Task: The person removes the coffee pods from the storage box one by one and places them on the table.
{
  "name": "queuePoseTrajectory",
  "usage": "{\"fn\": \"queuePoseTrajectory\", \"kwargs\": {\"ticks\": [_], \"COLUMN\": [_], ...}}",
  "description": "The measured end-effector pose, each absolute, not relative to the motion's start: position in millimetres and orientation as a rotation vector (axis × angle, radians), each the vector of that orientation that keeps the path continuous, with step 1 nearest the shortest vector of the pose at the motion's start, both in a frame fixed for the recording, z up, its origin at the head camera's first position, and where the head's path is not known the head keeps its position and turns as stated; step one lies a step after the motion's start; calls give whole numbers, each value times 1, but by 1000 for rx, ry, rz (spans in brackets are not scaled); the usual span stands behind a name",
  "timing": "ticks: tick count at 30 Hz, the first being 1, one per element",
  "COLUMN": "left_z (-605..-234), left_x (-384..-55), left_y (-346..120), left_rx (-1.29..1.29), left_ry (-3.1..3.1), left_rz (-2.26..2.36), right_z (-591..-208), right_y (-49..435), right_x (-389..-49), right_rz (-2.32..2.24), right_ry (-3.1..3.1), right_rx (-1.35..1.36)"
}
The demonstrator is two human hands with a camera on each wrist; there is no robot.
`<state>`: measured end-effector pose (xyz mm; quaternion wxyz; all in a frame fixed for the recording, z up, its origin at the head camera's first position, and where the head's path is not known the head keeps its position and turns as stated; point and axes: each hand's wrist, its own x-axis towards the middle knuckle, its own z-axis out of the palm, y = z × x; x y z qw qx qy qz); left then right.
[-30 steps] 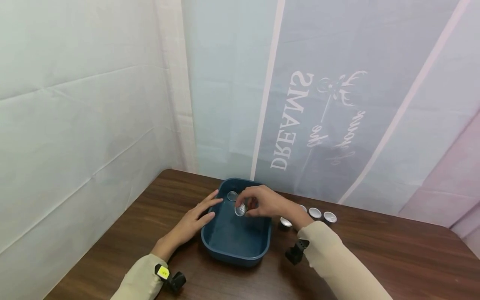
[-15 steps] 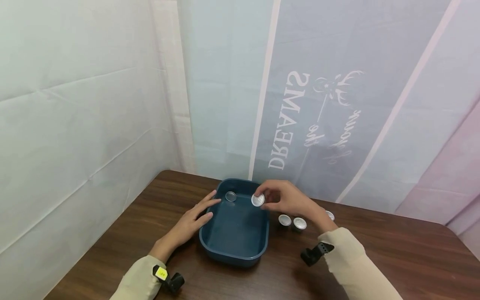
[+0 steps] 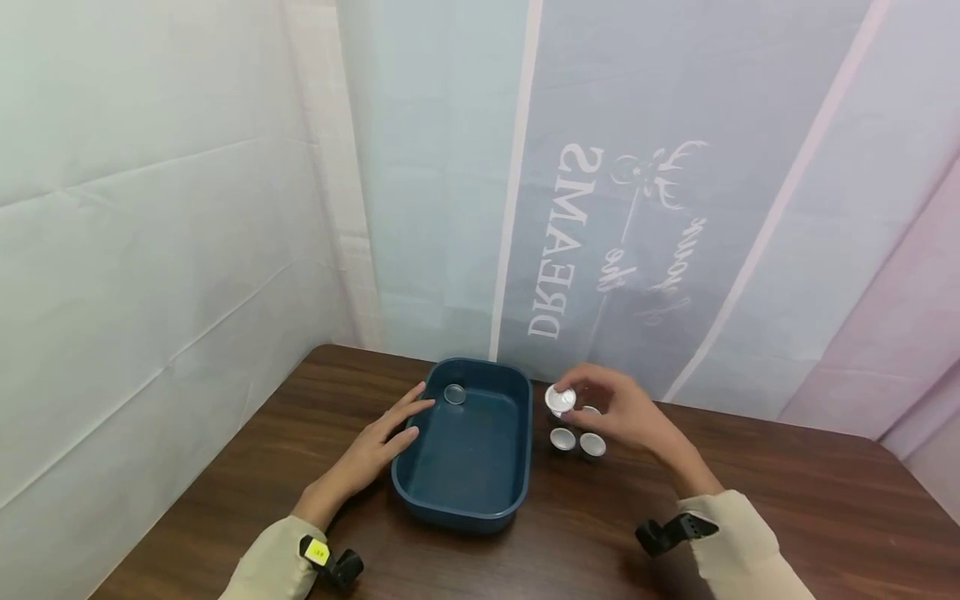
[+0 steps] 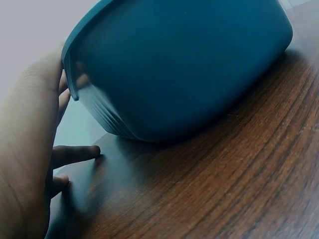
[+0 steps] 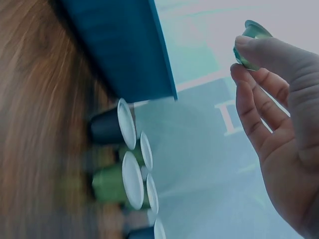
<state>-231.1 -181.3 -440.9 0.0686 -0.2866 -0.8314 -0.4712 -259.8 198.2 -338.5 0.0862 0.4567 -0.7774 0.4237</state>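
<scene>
My right hand pinches a coffee capsule by thumb and fingertips, just right of the blue basin. Its silver lid shows in the head view; in the right wrist view this capsule has a green body. Below it, foil-topped capsules stand upright on the table: a dark one, a green one and others partly hidden. My left hand lies with loosely spread fingers against the basin's left rim. Inside the basin's far left corner is a small round disc with a bright rim; its kind is unclear.
The basin stands on a brown wood-grain table, near its back edge. A printed cloth backdrop hangs behind, and a pale cloth wall closes off the left side. Capsules stand close to the basin's right wall.
My right hand has carried the pinched capsule rightward, from over the basin to above the capsules beside it. The left hand stays at the rim. The head view has shifted slightly.
</scene>
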Motion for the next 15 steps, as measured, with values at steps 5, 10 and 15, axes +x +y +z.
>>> {"fn": "queuePoseTrajectory", "kwargs": {"ticks": [5,10,15], "left_z": [-439,-439,-440], "left_x": [-228,-227,-228], "left_y": [-181,-182,-182], "left_rx": [-852,-848,-852], "left_ry": [-2506,-2508,-2511], "left_rz": [-1428,-1412,-1407], "right_z": [-335,-359,-375], "right_y": [214,240,260], "right_x": [-238,-238,-235], "right_rz": [1220,1256,1396], "right_ry": [-2270,-2273,-2237], "right_rx": [1269,1166,1079]}}
